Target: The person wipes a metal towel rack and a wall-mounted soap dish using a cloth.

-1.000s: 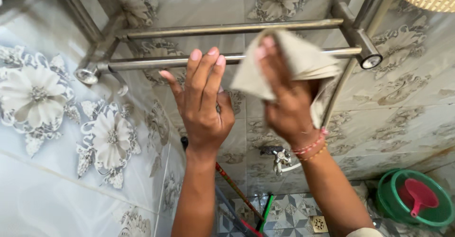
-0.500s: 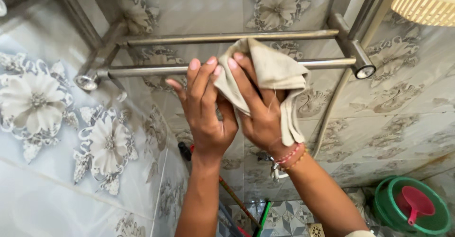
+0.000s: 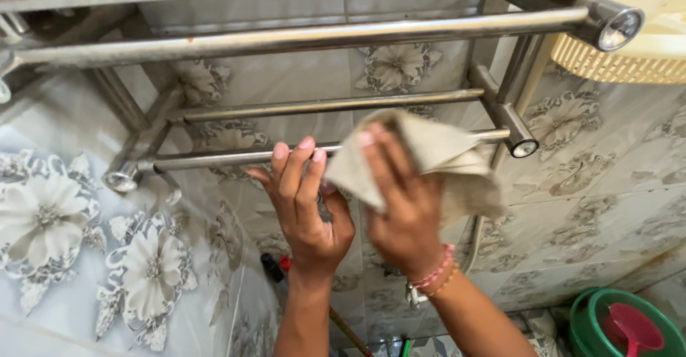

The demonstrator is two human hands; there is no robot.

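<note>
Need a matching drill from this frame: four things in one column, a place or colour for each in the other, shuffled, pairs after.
Things:
1. cloth
2. bucket
3. basket
4. left hand

Places or colours:
A. green, bottom right corner
B. cream, upper right, beside the rack's top bar end
C. beige, held in the right hand against the lower rail
D. open, fingers up by the lower rail

Pairs: 1-C, 2-A, 3-B, 4-D
</note>
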